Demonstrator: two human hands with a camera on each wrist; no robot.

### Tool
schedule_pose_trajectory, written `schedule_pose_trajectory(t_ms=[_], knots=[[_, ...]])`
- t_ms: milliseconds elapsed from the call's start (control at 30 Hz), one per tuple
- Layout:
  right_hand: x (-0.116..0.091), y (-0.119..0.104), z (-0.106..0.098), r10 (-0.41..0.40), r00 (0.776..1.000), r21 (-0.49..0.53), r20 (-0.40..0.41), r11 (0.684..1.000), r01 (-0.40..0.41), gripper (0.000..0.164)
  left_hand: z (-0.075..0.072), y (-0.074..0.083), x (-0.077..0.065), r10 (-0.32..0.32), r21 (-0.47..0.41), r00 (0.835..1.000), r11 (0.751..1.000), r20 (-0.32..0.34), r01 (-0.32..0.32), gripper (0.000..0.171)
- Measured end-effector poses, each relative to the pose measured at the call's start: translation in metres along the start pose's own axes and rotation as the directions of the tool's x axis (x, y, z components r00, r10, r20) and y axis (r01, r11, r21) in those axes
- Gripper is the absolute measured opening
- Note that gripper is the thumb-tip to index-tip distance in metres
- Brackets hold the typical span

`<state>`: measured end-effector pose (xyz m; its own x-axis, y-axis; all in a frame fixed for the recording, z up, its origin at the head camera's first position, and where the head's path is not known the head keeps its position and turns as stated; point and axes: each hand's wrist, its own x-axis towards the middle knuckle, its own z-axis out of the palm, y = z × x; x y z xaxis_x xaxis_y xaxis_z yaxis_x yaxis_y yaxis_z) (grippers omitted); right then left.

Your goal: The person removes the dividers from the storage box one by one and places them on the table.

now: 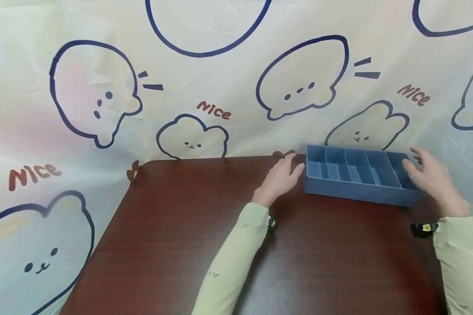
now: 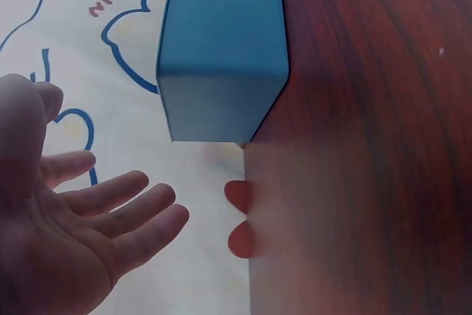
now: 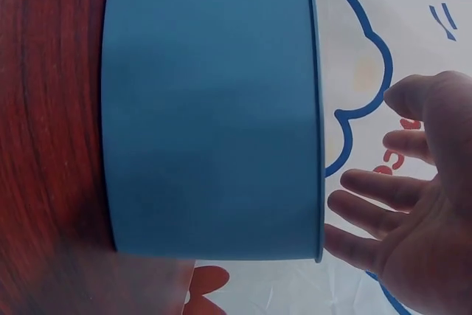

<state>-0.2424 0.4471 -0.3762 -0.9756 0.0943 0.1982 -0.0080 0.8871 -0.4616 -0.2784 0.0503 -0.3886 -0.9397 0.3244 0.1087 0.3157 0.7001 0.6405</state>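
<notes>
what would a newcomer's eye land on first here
Probably the blue divided box at the back right of the brown table, with the left hand near its left end and the right hand near its right. Behind it, the pale backdrop shows cartoon figures and reddish "Nice" lettering.

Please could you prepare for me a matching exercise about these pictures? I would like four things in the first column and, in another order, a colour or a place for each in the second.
Column one
1. left hand
2. tabletop
3. compartment box
4. right hand

Column two
A. dark reddish-brown
B. near the right end of the compartment box
C. blue
D. near the left end of the compartment box

Right pairs: 1-D, 2-A, 3-C, 4-B
</notes>
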Motion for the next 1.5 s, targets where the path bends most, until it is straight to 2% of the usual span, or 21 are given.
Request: schedule_pose_trajectory(t_ms=[100, 233, 300, 567, 767, 1000, 1233, 1500], knots=[[0.004, 0.001, 0.003, -0.005, 1.000, -0.003, 0.012, 1.000, 0.005, 0.068, 0.002, -0.002, 0.000, -0.028, -0.018, 1.000, 0.999, -0.006, 0.028, 0.060], [0.006, 0.007, 0.006, 0.001, 1.000, -0.007, -0.001, 1.000, -0.001, 0.066, 0.005, 0.000, 0.003, -0.026, -0.037, 1.000, 0.999, -0.004, 0.026, 0.058], [0.004, 0.011, 0.006, 0.000, 1.000, -0.014, -0.014, 1.000, 0.000, 0.064, 0.008, 0.002, 0.005, -0.017, -0.046, 1.000, 0.999, -0.003, 0.016, 0.057], [-0.005, 0.018, 0.008, 0.032, 0.999, -0.033, 0.007, 0.999, -0.032, 0.065, 0.021, 0.007, 0.006, -0.049, -0.070, 0.999, 0.996, -0.008, 0.049, 0.054], [-0.008, 0.026, 0.009, 0.016, 1.000, -0.030, -0.012, 0.999, -0.017, 0.062, 0.026, 0.012, 0.006, -0.049, -0.117, 0.999, 0.992, 0.011, 0.050, 0.053], [-0.007, 0.028, 0.008, 0.055, 0.998, -0.037, 0.018, 0.998, -0.055, 0.066, 0.030, 0.016, 0.008, -0.064, -0.166, 0.998, 0.984, 0.014, 0.066, 0.054], [-0.008, 0.033, 0.008, 0.068, 0.997, -0.022, 0.047, 0.998, -0.067, 0.067, 0.035, 0.009, 0.007, -0.105, -0.184, 0.994, 0.977, 0.040, 0.110, 0.055], [-0.008, 0.034, 0.004, 0.085, 0.990, -0.021, 0.110, 0.996, -0.083, 0.067, 0.038, 0.011, 0.011, -0.087, -0.201, 0.995, 0.975, 0.046, 0.095, 0.055]])
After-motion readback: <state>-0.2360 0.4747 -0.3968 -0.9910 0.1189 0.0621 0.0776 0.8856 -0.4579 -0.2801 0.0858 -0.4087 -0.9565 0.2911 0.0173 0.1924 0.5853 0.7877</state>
